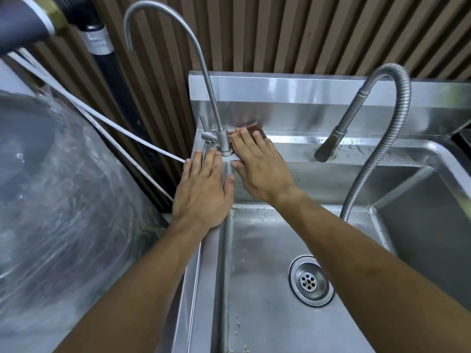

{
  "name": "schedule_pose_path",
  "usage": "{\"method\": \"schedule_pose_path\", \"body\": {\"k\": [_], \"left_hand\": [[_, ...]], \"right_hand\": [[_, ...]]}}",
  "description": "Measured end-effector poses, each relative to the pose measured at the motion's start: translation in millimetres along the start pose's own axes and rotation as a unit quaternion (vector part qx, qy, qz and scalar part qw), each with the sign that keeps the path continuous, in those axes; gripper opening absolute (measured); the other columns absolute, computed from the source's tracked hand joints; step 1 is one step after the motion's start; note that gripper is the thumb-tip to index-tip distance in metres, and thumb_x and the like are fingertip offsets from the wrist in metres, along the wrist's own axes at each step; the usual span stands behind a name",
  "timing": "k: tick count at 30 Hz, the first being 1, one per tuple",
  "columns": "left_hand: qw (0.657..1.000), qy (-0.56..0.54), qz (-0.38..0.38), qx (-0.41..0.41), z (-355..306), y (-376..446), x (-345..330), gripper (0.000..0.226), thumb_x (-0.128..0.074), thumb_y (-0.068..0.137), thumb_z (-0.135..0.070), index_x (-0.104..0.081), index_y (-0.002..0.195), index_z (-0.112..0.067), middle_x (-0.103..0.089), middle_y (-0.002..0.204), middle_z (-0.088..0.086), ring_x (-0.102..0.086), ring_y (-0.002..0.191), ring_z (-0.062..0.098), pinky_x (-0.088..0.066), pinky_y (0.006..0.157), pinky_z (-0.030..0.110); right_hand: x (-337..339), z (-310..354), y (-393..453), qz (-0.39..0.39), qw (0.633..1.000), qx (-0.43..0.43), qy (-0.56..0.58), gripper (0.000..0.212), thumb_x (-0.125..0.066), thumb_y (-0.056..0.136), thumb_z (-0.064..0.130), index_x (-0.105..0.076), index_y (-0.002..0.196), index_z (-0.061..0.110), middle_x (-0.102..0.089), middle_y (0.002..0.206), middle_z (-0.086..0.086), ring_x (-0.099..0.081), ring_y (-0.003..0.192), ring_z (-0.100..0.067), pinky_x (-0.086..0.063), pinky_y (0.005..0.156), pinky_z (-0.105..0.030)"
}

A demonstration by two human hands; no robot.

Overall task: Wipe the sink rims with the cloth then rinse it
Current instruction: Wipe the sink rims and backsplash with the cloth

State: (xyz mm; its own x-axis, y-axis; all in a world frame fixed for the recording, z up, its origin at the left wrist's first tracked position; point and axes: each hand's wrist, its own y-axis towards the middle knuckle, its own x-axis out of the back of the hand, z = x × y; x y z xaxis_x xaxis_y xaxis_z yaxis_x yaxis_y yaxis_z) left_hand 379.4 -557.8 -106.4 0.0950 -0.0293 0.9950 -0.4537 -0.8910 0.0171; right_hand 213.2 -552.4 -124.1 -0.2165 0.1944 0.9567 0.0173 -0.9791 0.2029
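Right hand (262, 169), fingers flat, presses brown cloth (251, 127) onto back rim (293, 146) beside thin tap (224, 141) to wipe; left hand (204, 192), open w/ nothing held, braces on left rim.

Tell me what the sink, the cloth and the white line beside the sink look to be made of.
Sink: apparently stainless steel with a brushed finish; it is grey, with streaky reflections and folded edges.
Cloth under the right hand: soft woven fabric, brown and tan; it creases, though the fibre is unclear.
White line: probably plastic tubing; smooth, thin and slightly bowed.
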Motion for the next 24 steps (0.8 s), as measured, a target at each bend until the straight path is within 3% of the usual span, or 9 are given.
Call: {"method": "schedule_pose_path", "body": {"k": [3,6,8,10,14,17,19,22,24], "left_hand": [[1.000,-0.005,0.005,0.010,-0.9,0.8,0.2,0.069,-0.018,0.107,-0.048,-0.007,0.164,-0.011,-0.003,0.173,0.004,0.002,0.159,0.023,0.001,0.129,0.039],[1.000,-0.008,0.008,0.007,-0.6,1.6,0.5,0.068,-0.017,0.107,-0.048,-0.008,0.164,-0.012,-0.003,0.173,0.003,0.004,0.159,0.022,0.002,0.129,0.039],[1.000,-0.010,0.007,0.009,0.3,2.6,-0.1,0.069,-0.018,0.107,-0.049,-0.010,0.164,-0.012,-0.004,0.173,0.002,0.003,0.159,0.022,0.001,0.129,0.039],[1.000,-0.010,0.007,0.010,0.0,3.9,-0.6,0.069,-0.020,0.107,-0.049,-0.012,0.164,-0.012,-0.005,0.173,0.002,0.002,0.159,0.023,0.001,0.129,0.039],[1.000,-0.011,0.007,0.010,0.2,3.5,0.3,0.069,-0.019,0.107,-0.049,-0.011,0.164,-0.012,-0.005,0.173,0.002,0.002,0.159,0.022,0.001,0.129,0.040],[1.000,-0.012,0.005,0.012,0.7,3.1,0.3,0.069,-0.019,0.107,-0.049,-0.010,0.164,-0.012,-0.004,0.173,0.002,0.003,0.159,0.022,0.001,0.129,0.039],[1.000,-0.011,0.004,0.012,0.2,2.7,0.3,0.069,-0.019,0.107,-0.049,-0.010,0.164,-0.013,-0.003,0.173,0.002,0.004,0.159,0.021,0.003,0.129,0.039],[1.000,-0.009,0.003,0.010,0.0,3.0,-0.3,0.069,-0.019,0.107,-0.049,-0.009,0.165,-0.013,-0.003,0.173,0.002,0.004,0.159,0.021,0.003,0.129,0.039],[1.000,-0.011,0.003,0.007,0.7,3.8,-0.7,0.069,-0.019,0.107,-0.049,-0.009,0.165,-0.013,-0.003,0.173,0.002,0.004,0.159,0.021,0.001,0.129,0.040]], "right_hand": [[5.1,-8.4,1.4,0.027,0.999,0.020,0.014,0.056,-0.040,0.110,0.027,-0.024,0.164,0.021,-0.024,0.171,-0.003,-0.021,0.158,-0.031,-0.021,0.128,-0.045],[28.3,-8.2,7.3,0.030,0.979,0.008,0.200,0.048,-0.044,0.107,0.013,-0.047,0.152,0.028,-0.055,0.153,0.004,-0.053,0.138,-0.020,-0.043,0.114,-0.036],[52.1,-4.6,16.1,0.019,0.905,-0.051,0.421,0.041,-0.044,0.106,0.007,-0.062,0.140,0.023,-0.072,0.131,0.003,-0.067,0.115,-0.011,-0.050,0.100,-0.029],[65.7,-9.7,23.8,-0.011,0.844,-0.124,0.522,0.034,-0.048,0.105,0.006,-0.068,0.131,0.018,-0.076,0.119,0.002,-0.070,0.110,-0.013,-0.053,0.103,-0.034],[64.8,-15.4,8.8,-0.116,0.943,-0.224,0.216,0.038,-0.058,0.099,0.011,-0.051,0.136,0.014,-0.048,0.133,-0.005,-0.052,0.124,-0.026,-0.046,0.106,-0.037],[45.1,3.1,-6.6,-0.203,0.971,-0.096,0.084,0.045,-0.051,0.096,0.012,-0.048,0.140,0.008,-0.041,0.151,-0.015,-0.039,0.140,-0.035,-0.036,0.118,-0.047],[22.8,-1.5,-5.9,-0.145,0.989,-0.010,0.005,0.052,-0.046,0.102,0.027,-0.045,0.149,0.007,-0.036,0.161,-0.015,-0.032,0.150,-0.037,-0.021,0.127,-0.049],[-0.3,-17.5,-1.0,-0.053,0.998,0.001,-0.028,0.065,-0.031,0.108,0.046,-0.028,0.162,0.012,-0.021,0.171,-0.007,-0.013,0.160,-0.029,-0.004,0.130,-0.042],[-3.0,-18.6,-4.6,-0.026,1.000,0.002,-0.010,0.061,-0.032,0.109,0.046,-0.028,0.163,0.015,-0.020,0.172,-0.003,-0.011,0.160,-0.025,-0.004,0.130,-0.042]]}}
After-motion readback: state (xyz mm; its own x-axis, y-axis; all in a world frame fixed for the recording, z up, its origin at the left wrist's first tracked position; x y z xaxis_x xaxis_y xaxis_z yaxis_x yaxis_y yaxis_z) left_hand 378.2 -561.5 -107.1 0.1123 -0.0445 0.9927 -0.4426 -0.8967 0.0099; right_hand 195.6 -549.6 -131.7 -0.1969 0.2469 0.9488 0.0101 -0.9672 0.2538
